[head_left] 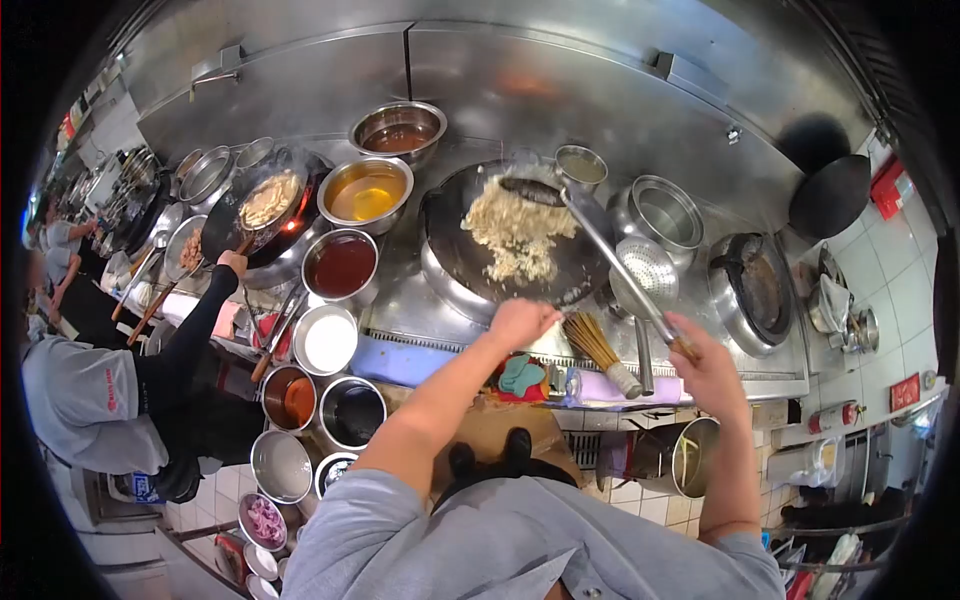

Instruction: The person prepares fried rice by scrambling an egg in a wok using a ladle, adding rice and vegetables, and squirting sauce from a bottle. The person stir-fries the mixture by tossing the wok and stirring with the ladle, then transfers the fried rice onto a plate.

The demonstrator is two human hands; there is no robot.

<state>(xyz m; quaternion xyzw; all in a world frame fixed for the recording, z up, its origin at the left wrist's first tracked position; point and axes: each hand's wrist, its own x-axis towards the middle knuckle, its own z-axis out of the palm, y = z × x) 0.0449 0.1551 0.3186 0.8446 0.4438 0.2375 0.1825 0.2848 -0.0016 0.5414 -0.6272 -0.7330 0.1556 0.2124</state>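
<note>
A large dark wok (455, 255) at the centre holds a pale, rice-like food (520, 230). My right hand (703, 365) is closed round the wooden end of a long metal ladle (625, 265), whose dark bowl rests in the food at the wok's upper part. At the wok's near edge is my left hand (522, 325), its fingers curled together; what they grip is too hidden to name. Just right of it lies a bamboo brush (600, 350), and a green cloth (521, 374) sits below it.
Steel pots of yellow liquid (365, 193), red sauce (340, 265) and white contents (329, 343) stand left of the wok. A strainer (643, 277) and another wok (750, 290) are to the right. A co-worker (95, 400) handles a wok at the left.
</note>
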